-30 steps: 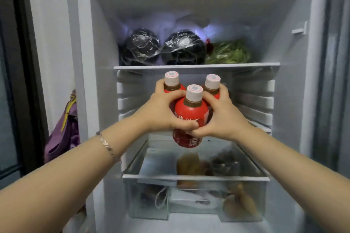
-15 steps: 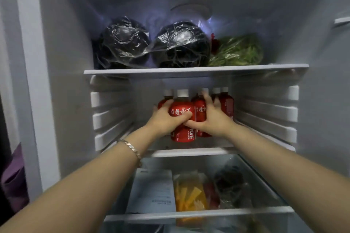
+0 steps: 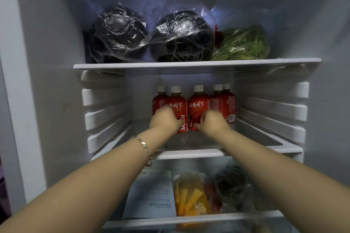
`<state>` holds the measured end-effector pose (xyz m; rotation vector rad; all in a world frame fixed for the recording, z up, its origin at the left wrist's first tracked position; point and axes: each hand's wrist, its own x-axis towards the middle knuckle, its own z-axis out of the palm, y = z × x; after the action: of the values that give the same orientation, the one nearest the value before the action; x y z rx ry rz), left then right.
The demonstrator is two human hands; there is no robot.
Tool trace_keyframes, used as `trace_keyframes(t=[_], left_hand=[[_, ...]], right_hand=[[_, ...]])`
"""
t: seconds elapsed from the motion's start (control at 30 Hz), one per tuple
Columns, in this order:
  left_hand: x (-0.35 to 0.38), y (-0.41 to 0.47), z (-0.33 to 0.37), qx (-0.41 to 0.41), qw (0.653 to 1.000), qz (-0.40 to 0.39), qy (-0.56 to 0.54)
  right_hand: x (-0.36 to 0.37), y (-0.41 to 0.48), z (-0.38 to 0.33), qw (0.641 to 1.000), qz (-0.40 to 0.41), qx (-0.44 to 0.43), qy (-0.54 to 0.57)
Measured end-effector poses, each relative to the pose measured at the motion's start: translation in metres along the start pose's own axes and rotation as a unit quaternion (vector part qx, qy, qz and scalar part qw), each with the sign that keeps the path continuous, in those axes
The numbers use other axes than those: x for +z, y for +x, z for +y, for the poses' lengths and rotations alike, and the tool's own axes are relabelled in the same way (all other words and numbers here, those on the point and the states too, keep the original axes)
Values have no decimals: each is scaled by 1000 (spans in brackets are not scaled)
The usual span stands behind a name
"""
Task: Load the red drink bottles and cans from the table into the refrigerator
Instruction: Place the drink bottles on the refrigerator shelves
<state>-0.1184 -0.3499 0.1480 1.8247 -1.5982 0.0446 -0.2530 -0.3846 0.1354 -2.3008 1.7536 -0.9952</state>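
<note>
Red drink bottles (image 3: 228, 104), five, are seen (head view) standing upright in a row at the back of the middle shelf (image 3: 251, 138). The second bottle (image 3: 176, 103) from left is held low by the left hand (image 3: 164, 121), the third bottle (image 3: 198, 104) by the right hand (image 3: 215, 123); fingers are curled round each.
</note>
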Motion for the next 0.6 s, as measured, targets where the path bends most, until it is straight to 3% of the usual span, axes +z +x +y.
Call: trace_keyframes(t=[0.17,0.37,0.6], left_hand=[[5,15,-6,-16,999,-13,35],[-4,7,-8,-2,993,-114,33],[-53,-73,-9,9,997,21,75]], right_hand=[[10,2,0,998,-49,-33,32],[0,-12,1,992,-101,-74,2],[-23,-55,-31,978,-26,-199,-60]])
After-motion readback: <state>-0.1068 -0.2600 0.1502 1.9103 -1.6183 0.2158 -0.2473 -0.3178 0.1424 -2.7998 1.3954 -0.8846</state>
